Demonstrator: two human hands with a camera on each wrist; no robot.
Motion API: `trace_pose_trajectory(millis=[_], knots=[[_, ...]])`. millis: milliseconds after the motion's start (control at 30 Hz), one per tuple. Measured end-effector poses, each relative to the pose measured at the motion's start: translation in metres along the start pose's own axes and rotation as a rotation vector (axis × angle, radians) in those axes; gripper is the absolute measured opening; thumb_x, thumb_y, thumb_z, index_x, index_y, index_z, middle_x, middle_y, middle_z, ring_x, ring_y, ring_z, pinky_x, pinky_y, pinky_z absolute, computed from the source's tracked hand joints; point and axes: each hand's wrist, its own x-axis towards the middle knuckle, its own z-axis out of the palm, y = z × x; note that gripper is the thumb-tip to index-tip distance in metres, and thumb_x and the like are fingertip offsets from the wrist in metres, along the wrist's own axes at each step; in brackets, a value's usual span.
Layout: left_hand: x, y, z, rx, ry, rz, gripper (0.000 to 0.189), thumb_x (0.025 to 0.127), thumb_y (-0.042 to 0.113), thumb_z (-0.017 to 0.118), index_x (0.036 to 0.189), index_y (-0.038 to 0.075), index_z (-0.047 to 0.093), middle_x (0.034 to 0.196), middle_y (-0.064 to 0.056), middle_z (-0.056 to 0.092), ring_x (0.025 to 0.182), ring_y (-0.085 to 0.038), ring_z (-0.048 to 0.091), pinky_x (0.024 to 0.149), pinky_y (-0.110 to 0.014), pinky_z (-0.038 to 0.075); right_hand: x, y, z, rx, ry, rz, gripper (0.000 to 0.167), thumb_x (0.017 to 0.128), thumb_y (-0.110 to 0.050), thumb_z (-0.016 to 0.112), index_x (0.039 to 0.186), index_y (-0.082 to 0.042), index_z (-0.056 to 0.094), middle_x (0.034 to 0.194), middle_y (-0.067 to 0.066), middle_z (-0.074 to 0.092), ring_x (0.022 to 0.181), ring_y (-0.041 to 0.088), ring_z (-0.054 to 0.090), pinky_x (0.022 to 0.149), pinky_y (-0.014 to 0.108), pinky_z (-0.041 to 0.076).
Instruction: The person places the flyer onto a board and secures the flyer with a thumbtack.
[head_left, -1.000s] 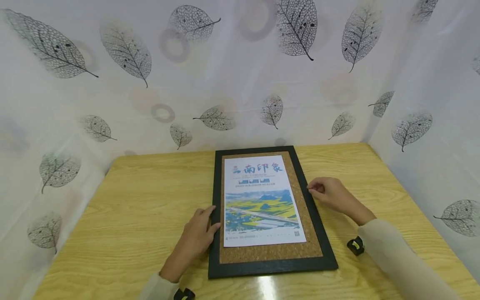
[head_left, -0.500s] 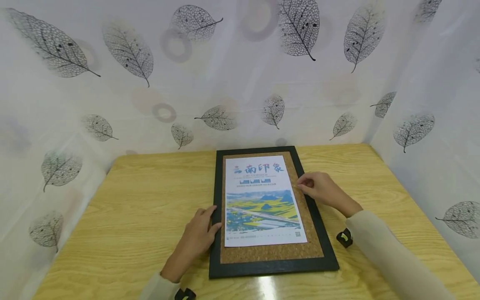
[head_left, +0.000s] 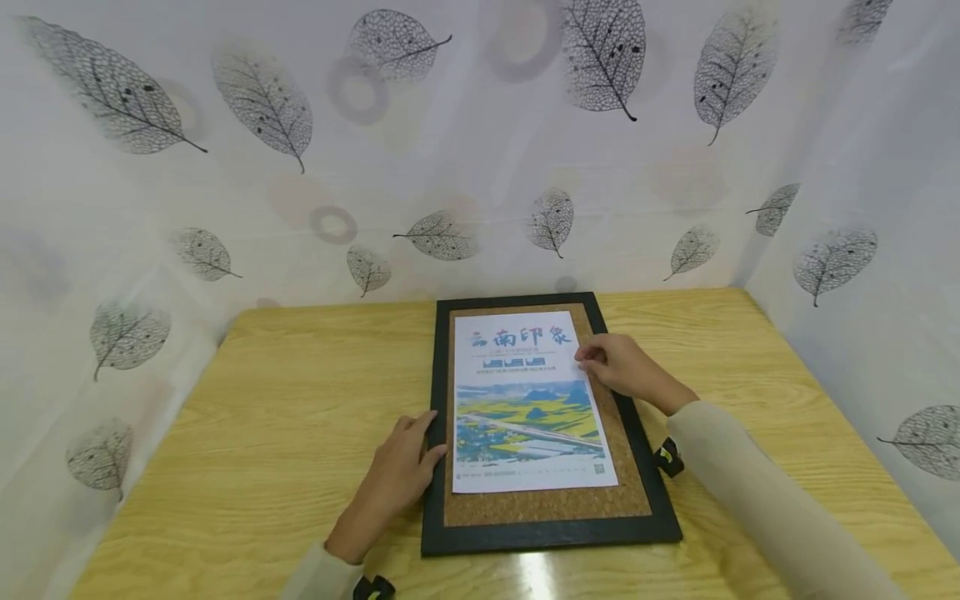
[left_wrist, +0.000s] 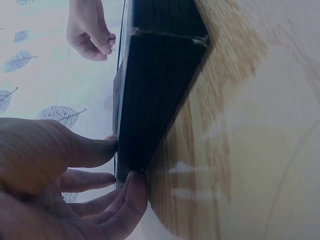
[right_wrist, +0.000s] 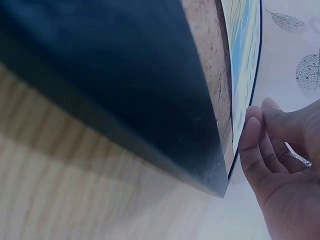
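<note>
A cork board [head_left: 547,504] in a black frame lies on the table, with a printed poster [head_left: 525,417] of a landscape flat on the cork. My left hand [head_left: 397,467] grips the frame's left edge, thumb over the top and fingertips low against the outer side in the left wrist view. Over the poster's upper right edge, my right hand [head_left: 626,367] brings thumb and index finger together. In the left wrist view a small pale pin-like thing [left_wrist: 112,42] shows at those fingertips, mostly hidden; I cannot tell its exact kind.
The light wooden table [head_left: 300,400] extends to both sides of the board. Behind it and along the sides hangs a pale curtain [head_left: 480,167] printed with dark leaves. Black straps [head_left: 669,457] sit at both wrists.
My right hand has moved left and slightly away from me, from the frame's right edge to the poster's upper right edge. The left hand keeps its place on the frame.
</note>
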Motion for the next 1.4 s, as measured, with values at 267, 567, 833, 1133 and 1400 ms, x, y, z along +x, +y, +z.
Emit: trace_pose_trajectory(millis=[267, 567, 833, 1133, 1400], knots=[[0.001, 0.002, 0.001, -0.002, -0.009, -0.003, 0.053, 0.100, 0.014, 0.066, 0.147, -0.003, 0.048, 0.130, -0.025, 0.054, 0.106, -0.035, 0.063, 0.080, -0.047, 0.053, 0.015, -0.004, 0.002, 0.010, -0.023, -0.002, 0.004, 0.097, -0.003, 0.067, 0.098, 0.001, 0.069, 0.088, 0.009, 0.067, 0.074, 0.018, 0.059, 0.065, 0.032, 0.050], [0.001, 0.003, 0.002, -0.001, -0.006, 0.000, 0.053, 0.100, 0.013, 0.066, 0.146, -0.004, 0.049, 0.130, -0.025, 0.054, 0.107, -0.035, 0.063, 0.081, -0.047, 0.053, 0.028, -0.006, 0.006, 0.002, -0.035, -0.007, 0.008, 0.094, -0.006, 0.072, 0.097, 0.001, 0.070, 0.091, 0.009, 0.068, 0.079, 0.019, 0.061, 0.072, 0.033, 0.051], [0.001, 0.000, 0.002, -0.004, -0.005, 0.009, 0.053, 0.099, 0.013, 0.067, 0.146, -0.004, 0.049, 0.128, -0.025, 0.055, 0.104, -0.034, 0.063, 0.079, -0.046, 0.053, 0.037, -0.008, 0.009, 0.005, -0.034, 0.008, 0.009, 0.094, -0.007, 0.072, 0.097, 0.000, 0.071, 0.093, 0.010, 0.068, 0.081, 0.020, 0.059, 0.073, 0.033, 0.050], [0.000, -0.002, 0.001, -0.003, 0.002, 0.022, 0.052, 0.100, 0.013, 0.066, 0.146, -0.004, 0.049, 0.128, -0.025, 0.054, 0.101, -0.033, 0.063, 0.075, -0.045, 0.053, 0.049, -0.011, 0.011, -0.011, 0.003, 0.001, 0.007, 0.096, -0.008, 0.071, 0.096, -0.001, 0.072, 0.096, 0.011, 0.070, 0.084, 0.021, 0.063, 0.079, 0.039, 0.051], [0.000, -0.003, 0.001, -0.001, 0.002, 0.012, 0.052, 0.100, 0.013, 0.066, 0.146, -0.004, 0.049, 0.128, -0.026, 0.054, 0.102, -0.033, 0.064, 0.075, -0.044, 0.053, 0.055, -0.014, 0.012, 0.008, 0.006, -0.030, 0.008, 0.096, -0.008, 0.070, 0.098, -0.002, 0.074, 0.096, 0.010, 0.072, 0.085, 0.021, 0.065, 0.080, 0.043, 0.053]])
